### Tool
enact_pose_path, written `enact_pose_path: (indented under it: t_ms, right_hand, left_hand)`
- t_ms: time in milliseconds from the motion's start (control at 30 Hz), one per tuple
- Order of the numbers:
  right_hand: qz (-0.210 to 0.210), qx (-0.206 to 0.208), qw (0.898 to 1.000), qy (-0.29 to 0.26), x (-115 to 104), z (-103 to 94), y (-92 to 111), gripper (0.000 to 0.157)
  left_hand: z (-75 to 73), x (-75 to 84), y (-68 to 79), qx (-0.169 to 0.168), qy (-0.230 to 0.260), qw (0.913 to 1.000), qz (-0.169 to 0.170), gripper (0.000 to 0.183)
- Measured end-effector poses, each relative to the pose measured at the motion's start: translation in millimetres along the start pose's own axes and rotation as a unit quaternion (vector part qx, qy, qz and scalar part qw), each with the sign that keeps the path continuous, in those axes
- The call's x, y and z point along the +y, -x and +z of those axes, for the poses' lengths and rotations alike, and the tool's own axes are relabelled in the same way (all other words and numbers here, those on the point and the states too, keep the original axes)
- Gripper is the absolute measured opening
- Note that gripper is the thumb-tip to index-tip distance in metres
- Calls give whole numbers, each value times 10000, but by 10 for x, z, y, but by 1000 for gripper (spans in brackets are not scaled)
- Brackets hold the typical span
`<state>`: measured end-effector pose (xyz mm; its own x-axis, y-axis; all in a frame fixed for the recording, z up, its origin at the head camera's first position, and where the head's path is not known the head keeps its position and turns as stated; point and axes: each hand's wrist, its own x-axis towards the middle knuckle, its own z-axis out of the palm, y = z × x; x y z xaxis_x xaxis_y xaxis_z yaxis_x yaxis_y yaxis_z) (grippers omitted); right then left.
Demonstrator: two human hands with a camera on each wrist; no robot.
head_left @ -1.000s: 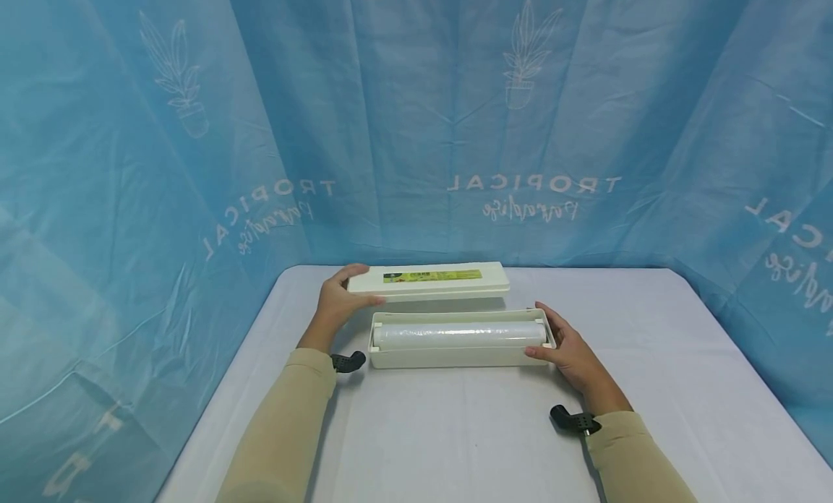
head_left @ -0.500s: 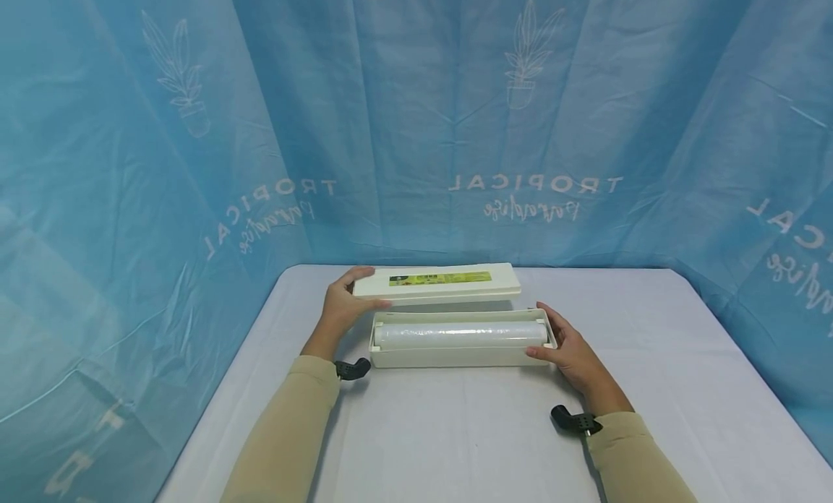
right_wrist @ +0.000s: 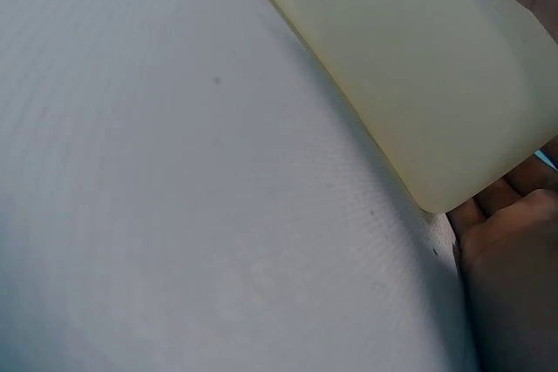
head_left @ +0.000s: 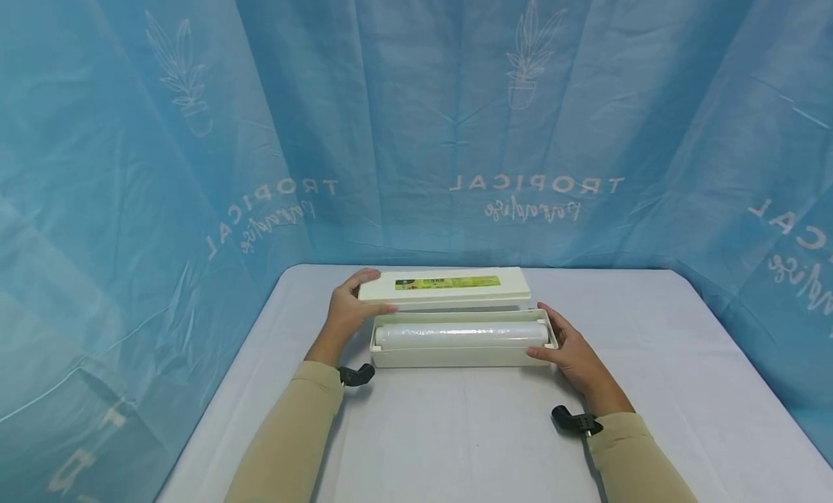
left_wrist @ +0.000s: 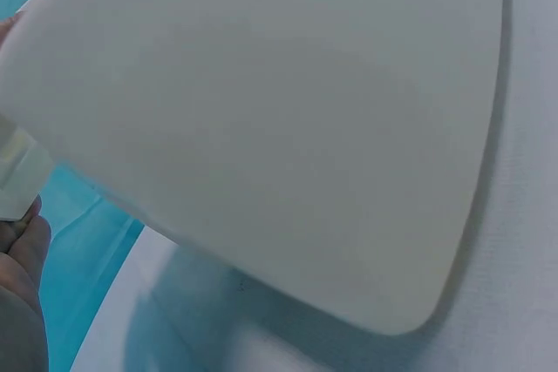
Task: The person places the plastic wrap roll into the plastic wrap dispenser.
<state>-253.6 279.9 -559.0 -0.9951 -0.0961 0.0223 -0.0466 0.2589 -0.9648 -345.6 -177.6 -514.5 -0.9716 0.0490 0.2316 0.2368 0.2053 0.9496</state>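
Note:
A cream, long box point(head_left: 449, 357) stands on the table with its top open, and inside it lies a shiny roll of cling film point(head_left: 462, 334). My left hand point(head_left: 348, 304) grips the left end of the box's lid point(head_left: 449, 301), which bears a yellow-green label. The lid is held just behind the box, close over its back edge. My right hand point(head_left: 569, 351) holds the box's right end, thumb on the front wall and fingers behind. In the left wrist view the box wall point(left_wrist: 279, 128) fills most of the picture; the right wrist view has the box's lower corner.
A white cloth covers the table point(head_left: 416, 438). Blue printed curtains point(head_left: 520, 142) hang behind it and on both sides. A black wrist camera point(head_left: 356, 375) is strapped to the left wrist, another camera point(head_left: 573, 420) to the right.
My left hand has moved the lid to the right and slightly down and nearer, toward the box's back edge. My right hand and the box have stayed in place.

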Motion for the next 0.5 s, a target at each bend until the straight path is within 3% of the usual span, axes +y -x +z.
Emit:
enact_pose_path:
  t_ms: [500]
  right_hand:
    - [-161,-12,9999,-50,12,1,3,108]
  left_hand:
    - [40,-3,79,-33,170,9994,293,89]
